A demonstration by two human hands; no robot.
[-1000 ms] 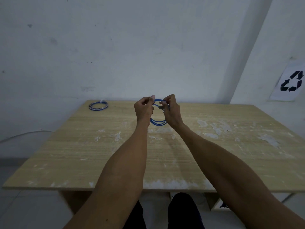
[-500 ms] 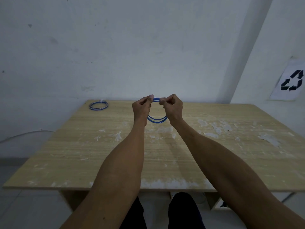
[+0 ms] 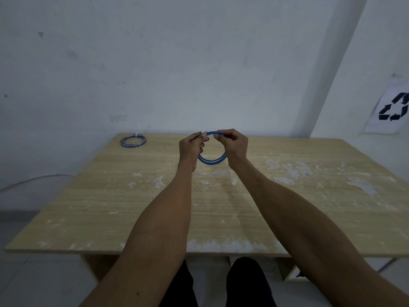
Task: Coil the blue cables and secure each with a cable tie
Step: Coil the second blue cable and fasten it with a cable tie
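A blue cable coil [image 3: 212, 160] hangs upright in the air above the far middle of the wooden table [image 3: 221, 202]. My left hand [image 3: 191, 148] pinches the coil's top from the left, and my right hand [image 3: 235, 145] pinches it from the right, fingertips close together. Something small and pale shows at my left fingertips; I cannot tell what it is. A second blue coil [image 3: 133, 141], with a white cable tie on its far side, lies flat at the table's far left corner.
A white wall stands right behind the table. A recycling sign [image 3: 391, 107] hangs on the right wall. A pale cable [image 3: 33, 180] runs along the floor at the left. My legs are under the table's near edge.
The coil has turned from a twisted, bunched shape into an open round loop, and both hands have risen slightly while keeping hold of its top.
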